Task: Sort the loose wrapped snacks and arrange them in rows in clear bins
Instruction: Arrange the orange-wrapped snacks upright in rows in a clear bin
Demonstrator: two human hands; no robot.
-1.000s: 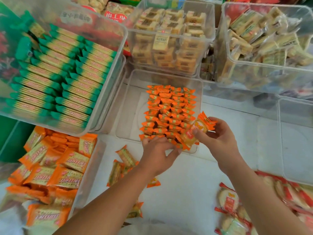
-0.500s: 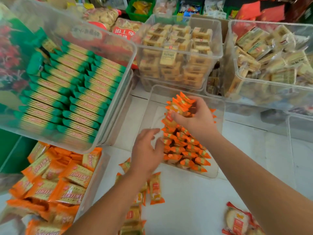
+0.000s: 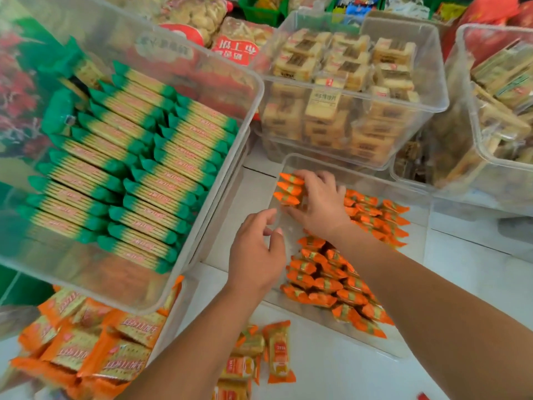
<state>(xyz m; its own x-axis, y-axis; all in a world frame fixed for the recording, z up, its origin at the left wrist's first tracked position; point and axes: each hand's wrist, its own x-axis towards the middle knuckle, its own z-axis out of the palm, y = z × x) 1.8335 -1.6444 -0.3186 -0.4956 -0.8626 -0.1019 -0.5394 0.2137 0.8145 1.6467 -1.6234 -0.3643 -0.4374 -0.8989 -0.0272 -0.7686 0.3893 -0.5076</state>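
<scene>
A shallow clear bin (image 3: 360, 176) lies in the middle, with rows of small orange-wrapped snacks (image 3: 326, 281) in it. My right hand (image 3: 320, 203) reaches to the bin's far left corner and holds a short stack of three orange snacks (image 3: 288, 188) there. My left hand (image 3: 253, 255) hovers over the bin's bare left part with fingers loosely curled, holding nothing. Several loose orange snacks (image 3: 277, 350) lie on the white table in front of the bin, near my left forearm.
A large clear bin of green-ended cracker packs (image 3: 138, 157) stands at the left, over a bin of orange cracker packs (image 3: 86, 347). Clear bins of beige cakes (image 3: 352, 90) and pale packs (image 3: 501, 96) stand behind. White table (image 3: 476, 284) shows at the right.
My right hand has carried its orange snacks from the bin's near edge to the far left corner. My left hand has risen from the near edge to over the bin's bare left part.
</scene>
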